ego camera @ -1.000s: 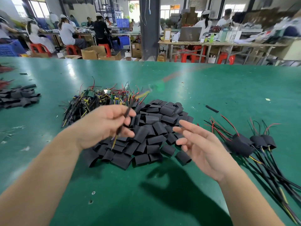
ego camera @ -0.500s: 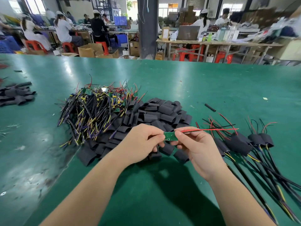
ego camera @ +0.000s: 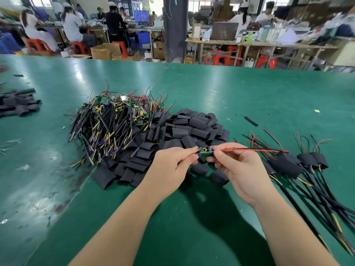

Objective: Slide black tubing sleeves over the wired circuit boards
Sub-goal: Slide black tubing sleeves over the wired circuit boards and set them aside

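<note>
Pinching a green circuit board (ego camera: pixel 206 154) at either end, left hand (ego camera: pixel 169 166) and right hand (ego camera: pixel 242 173) hold it level over the near edge of the sleeve pile (ego camera: pixel 182 131). Its red lead (ego camera: pixel 249 150) trails right, probably keeping one end free for sleeving. Sleeved units (ego camera: pixel 288 166) lie to the right.

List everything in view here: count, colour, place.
table: one, green, fills the foreground.
sleeve heap: one, black, centre, behind the hands.
wired boards heap: one, green boards with black, yellow and red wires, left of the sleeve heap.
sleeved boards: several, black, right, cables trailing to the near right.
small sleeve heap: one, black, far left edge.
thin tube piece: one, black, alone, right of the sleeve heap.
circuit board: one, green, held between both hands, red and black wires running right.
stools: several, red, background.
left hand: pinches the board's left end.
right hand: pinches its right end.
</note>
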Available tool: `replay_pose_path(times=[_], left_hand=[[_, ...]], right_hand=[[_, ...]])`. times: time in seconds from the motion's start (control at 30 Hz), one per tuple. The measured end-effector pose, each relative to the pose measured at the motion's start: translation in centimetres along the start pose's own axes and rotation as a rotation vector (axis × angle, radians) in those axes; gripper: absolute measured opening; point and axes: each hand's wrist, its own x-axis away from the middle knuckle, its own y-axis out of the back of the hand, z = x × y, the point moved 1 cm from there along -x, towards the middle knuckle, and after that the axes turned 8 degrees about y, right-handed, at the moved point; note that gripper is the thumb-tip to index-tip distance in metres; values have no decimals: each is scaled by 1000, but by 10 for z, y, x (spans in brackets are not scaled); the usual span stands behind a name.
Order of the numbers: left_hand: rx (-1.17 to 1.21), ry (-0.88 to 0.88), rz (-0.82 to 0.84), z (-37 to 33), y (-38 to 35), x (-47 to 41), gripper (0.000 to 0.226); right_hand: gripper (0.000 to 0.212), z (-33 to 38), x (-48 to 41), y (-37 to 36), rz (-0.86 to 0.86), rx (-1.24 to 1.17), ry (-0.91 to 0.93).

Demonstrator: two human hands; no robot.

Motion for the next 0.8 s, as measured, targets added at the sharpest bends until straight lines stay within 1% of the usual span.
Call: replay_pose_path(times=[0.07,0.1,0.17,0.23,0.3,0.4,0.5,0.53,0.63,0.67,0.73,0.77,0.8], left_hand=[[63,151,50,5,2,-1,18],[107,241,103,8,3,-2,15],[264,436,269,14,7,-3,13],[447,619,435,16,11,-1,10],[539,722,505,18,14,1,8],[622,777,449,21,17,-2,12],[702,799,315,23,18,-5,16],[713,806,264,24,19,-6,16],[719,834,106,28,19,-8,16],[723,842,63,29,20,-8,16],[732,834,5,31,20,-8,16],[733,822,-16,31,21,-8,16],[733,809,-36,31,21,-7,16]], right_hand=[[23,-1,1,0,44,95,60],[27,-1,1,0,61,131,83],[31,-2,2,0,101,177,116],[34,-3,1,0,170,186,105],[36,-3,-5,-1,237,180,64],[33,-4,-24,-6,298,198,29],[29,-7,-45,-15,321,254,-15],[28,-11,-53,-19,309,321,-29],[28,-19,-74,-37,270,727,-62],[29,-21,-80,-42,299,844,-75],[22,-19,-90,-50,442,1080,-97],[15,-19,-93,-52,469,1177,-110],[13,-19,-96,-55,459,1245,-122]])
